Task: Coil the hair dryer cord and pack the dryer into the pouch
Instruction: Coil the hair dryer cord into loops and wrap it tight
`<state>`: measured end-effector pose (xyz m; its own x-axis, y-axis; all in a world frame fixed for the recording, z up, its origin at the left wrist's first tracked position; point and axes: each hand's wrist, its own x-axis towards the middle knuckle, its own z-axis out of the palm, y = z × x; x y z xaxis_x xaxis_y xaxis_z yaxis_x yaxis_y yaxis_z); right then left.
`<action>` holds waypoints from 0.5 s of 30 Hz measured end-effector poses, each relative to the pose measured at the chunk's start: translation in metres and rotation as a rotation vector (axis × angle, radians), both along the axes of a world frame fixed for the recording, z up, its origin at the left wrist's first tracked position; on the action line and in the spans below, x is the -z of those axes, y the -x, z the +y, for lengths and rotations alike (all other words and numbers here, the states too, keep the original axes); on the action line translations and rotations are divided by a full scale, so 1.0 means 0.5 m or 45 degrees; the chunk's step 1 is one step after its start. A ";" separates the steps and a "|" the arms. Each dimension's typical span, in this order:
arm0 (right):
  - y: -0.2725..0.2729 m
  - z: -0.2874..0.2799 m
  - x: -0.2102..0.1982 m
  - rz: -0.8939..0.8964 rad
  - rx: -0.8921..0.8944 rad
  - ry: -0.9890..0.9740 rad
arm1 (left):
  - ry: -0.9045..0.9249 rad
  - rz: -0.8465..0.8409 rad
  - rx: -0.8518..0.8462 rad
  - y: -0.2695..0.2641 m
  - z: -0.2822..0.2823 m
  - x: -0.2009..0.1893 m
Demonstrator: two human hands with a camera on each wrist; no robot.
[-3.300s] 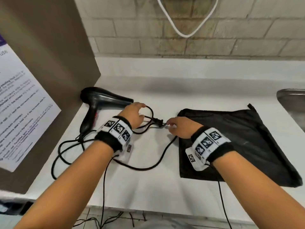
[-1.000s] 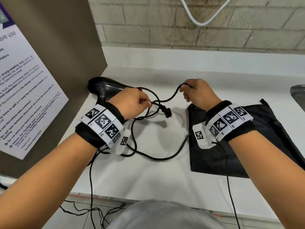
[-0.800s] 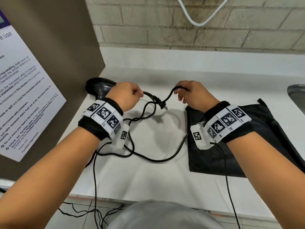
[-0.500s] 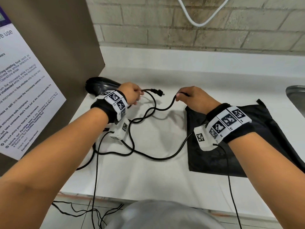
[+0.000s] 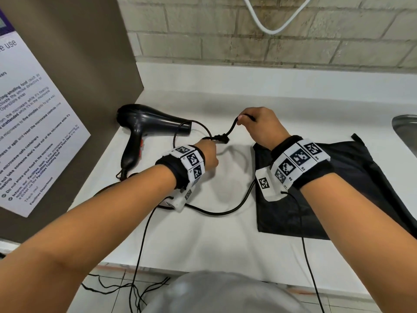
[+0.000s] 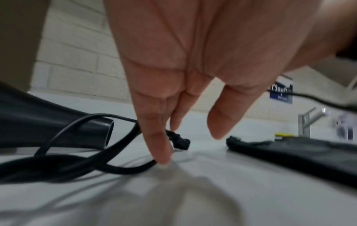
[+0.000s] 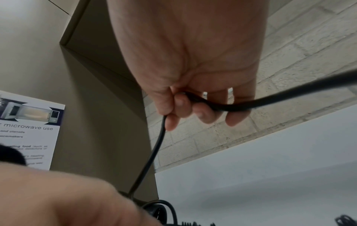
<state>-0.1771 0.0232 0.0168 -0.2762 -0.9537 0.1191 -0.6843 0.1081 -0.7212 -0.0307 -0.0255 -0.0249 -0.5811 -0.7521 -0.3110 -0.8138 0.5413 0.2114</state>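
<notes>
The black hair dryer (image 5: 153,125) lies on the white counter (image 5: 214,245) at the back left, nozzle pointing right. Its cord (image 5: 225,211) loops loosely over the counter. My right hand (image 5: 259,127) is raised and holds the cord a short way from the plug (image 5: 222,138), fingers curled round the cord (image 7: 158,145). The plug dangles below it. My left hand (image 5: 208,154) is low beside the plug, with straight fingers (image 6: 163,159) touching the counter next to a cord loop (image 6: 119,166). The flat black pouch (image 5: 338,188) lies to the right, partly under my right wrist.
A brown panel with a microwave-use poster (image 5: 33,132) walls off the left side. A steel sink rim (image 5: 406,127) is at the far right, with a tap (image 6: 309,119) behind. Thin wrist-camera cables (image 5: 140,256) hang over the counter's front edge.
My left hand has let go of the plug end and dropped toward me onto the counter. The right hand keeps its hold on the cord, and the plug now hangs from it.
</notes>
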 end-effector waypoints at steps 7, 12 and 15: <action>0.016 -0.006 0.016 0.067 0.121 -0.088 | -0.073 -0.082 0.108 0.008 -0.001 -0.002; 0.040 -0.007 0.021 0.064 0.214 -0.027 | -0.351 0.074 0.339 -0.028 0.012 -0.065; 0.062 -0.003 0.024 0.048 0.281 -0.036 | -0.503 0.309 0.305 -0.073 0.006 -0.093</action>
<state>-0.2080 0.0219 0.0050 -0.4744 -0.8738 0.1074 -0.6684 0.2781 -0.6898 0.0060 -0.0226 0.0217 -0.8133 -0.4416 -0.3790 -0.5788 0.5473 0.6045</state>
